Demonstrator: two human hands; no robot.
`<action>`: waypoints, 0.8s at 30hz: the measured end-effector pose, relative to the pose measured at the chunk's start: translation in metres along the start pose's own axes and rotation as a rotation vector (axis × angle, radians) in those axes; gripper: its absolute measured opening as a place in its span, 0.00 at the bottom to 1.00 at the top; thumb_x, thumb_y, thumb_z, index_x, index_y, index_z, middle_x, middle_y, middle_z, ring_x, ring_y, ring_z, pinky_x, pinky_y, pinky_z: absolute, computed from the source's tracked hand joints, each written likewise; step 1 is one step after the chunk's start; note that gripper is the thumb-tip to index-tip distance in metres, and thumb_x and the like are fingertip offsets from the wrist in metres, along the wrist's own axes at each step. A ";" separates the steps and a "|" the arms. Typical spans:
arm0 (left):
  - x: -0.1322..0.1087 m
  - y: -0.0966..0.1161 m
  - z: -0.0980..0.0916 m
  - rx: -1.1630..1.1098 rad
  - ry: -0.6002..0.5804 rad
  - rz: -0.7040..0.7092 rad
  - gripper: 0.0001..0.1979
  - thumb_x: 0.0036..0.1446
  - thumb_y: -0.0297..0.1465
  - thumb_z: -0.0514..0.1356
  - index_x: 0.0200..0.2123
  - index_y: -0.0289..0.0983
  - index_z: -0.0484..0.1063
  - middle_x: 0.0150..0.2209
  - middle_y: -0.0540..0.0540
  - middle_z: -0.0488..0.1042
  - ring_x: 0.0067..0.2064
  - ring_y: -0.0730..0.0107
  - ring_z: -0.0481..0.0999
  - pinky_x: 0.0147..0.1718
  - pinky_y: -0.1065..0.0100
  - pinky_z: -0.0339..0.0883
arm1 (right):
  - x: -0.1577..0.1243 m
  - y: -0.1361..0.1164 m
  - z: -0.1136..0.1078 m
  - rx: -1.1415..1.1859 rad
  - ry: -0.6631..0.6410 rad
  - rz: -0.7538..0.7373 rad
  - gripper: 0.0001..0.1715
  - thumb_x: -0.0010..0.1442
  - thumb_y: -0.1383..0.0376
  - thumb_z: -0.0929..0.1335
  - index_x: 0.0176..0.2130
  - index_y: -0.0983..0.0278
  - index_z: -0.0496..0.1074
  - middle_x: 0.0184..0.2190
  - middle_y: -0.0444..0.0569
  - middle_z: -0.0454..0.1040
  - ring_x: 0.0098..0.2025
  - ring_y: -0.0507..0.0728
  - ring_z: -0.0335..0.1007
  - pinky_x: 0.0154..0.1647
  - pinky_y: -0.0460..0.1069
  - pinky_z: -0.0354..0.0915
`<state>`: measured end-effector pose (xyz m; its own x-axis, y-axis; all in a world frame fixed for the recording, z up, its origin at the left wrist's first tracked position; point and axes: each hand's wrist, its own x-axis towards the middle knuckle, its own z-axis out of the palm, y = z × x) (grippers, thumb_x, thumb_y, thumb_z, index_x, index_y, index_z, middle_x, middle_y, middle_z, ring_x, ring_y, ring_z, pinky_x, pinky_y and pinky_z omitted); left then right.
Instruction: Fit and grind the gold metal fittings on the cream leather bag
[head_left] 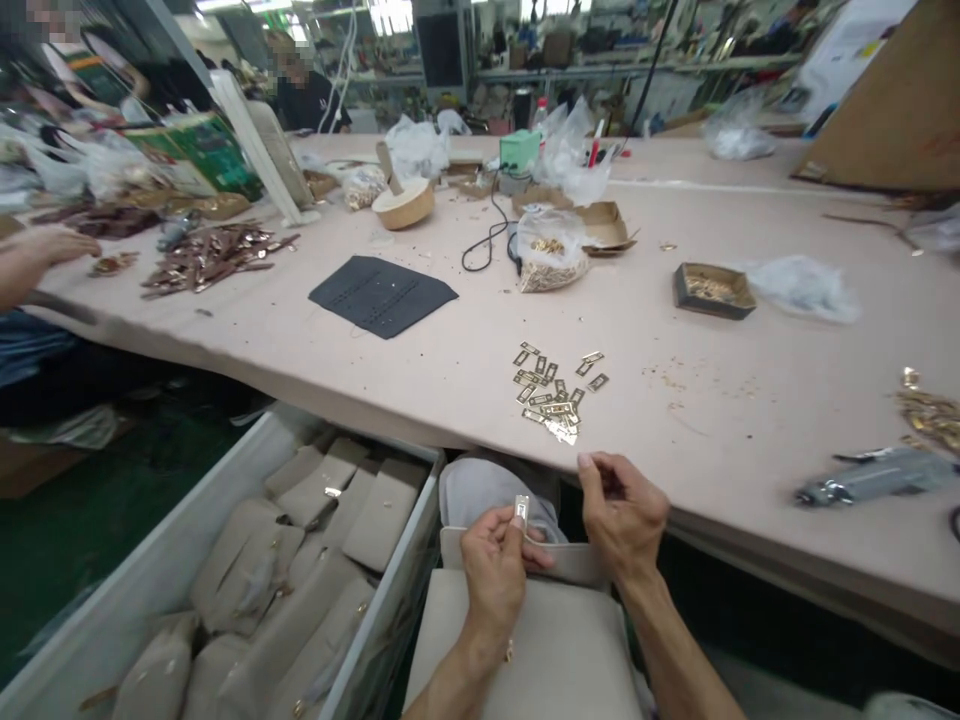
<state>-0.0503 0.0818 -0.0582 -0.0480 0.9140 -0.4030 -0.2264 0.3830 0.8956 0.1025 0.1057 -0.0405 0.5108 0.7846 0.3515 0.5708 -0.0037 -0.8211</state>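
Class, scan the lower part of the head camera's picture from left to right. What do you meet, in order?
White bin of beige pouches → left hand, fingers pinching a small metal clip → right hand → grey tool.

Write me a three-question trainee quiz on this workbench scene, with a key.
1. True or false: the left hand pinches a small metal plate.
2. Where do the loose gold plates lie? A) on the person's lap B) on the table, just beyond the hands C) on the dark mat
3. What colour are the padded pieces stacked in the white bin?

Key: 1 true; 2 B; 3 beige.
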 end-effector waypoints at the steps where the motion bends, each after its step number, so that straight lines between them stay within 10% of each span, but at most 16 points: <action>1: -0.001 -0.001 0.001 0.000 0.007 0.002 0.19 0.57 0.43 0.68 0.38 0.31 0.75 0.26 0.43 0.81 0.19 0.62 0.80 0.18 0.67 0.76 | 0.013 0.004 -0.003 -0.026 0.029 -0.033 0.13 0.66 0.57 0.69 0.39 0.65 0.77 0.30 0.49 0.75 0.28 0.55 0.69 0.33 0.49 0.65; 6: -0.002 -0.009 0.006 -0.017 0.009 0.043 0.22 0.54 0.46 0.69 0.37 0.32 0.75 0.26 0.42 0.81 0.19 0.61 0.80 0.19 0.65 0.77 | 0.068 0.027 0.005 -0.218 -0.117 -0.122 0.16 0.60 0.56 0.71 0.44 0.64 0.77 0.35 0.50 0.78 0.36 0.60 0.71 0.40 0.53 0.66; 14: 0.000 -0.015 0.005 0.032 0.022 0.102 0.23 0.55 0.48 0.70 0.38 0.32 0.76 0.28 0.41 0.82 0.19 0.62 0.80 0.18 0.68 0.74 | 0.068 0.030 0.028 -0.082 -0.109 -0.090 0.09 0.60 0.64 0.68 0.37 0.62 0.79 0.31 0.48 0.77 0.34 0.59 0.69 0.41 0.52 0.63; 20: -0.003 -0.019 0.009 0.059 0.024 0.118 0.23 0.56 0.48 0.69 0.40 0.31 0.76 0.28 0.42 0.82 0.20 0.63 0.80 0.20 0.69 0.74 | 0.068 0.039 -0.007 -0.281 0.052 -0.225 0.09 0.63 0.67 0.67 0.37 0.64 0.78 0.33 0.51 0.75 0.39 0.61 0.68 0.43 0.54 0.59; 24: -0.005 -0.022 0.019 0.088 0.023 0.113 0.25 0.54 0.49 0.71 0.39 0.32 0.77 0.28 0.42 0.82 0.19 0.65 0.79 0.20 0.70 0.74 | 0.062 0.052 -0.033 -0.428 -0.069 -0.231 0.08 0.62 0.62 0.71 0.42 0.62 0.79 0.37 0.51 0.74 0.43 0.63 0.68 0.44 0.55 0.56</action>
<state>-0.0271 0.0712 -0.0720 -0.0909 0.9490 -0.3018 -0.1317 0.2890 0.9482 0.1850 0.1341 -0.0461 0.3044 0.8340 0.4602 0.8843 -0.0679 -0.4619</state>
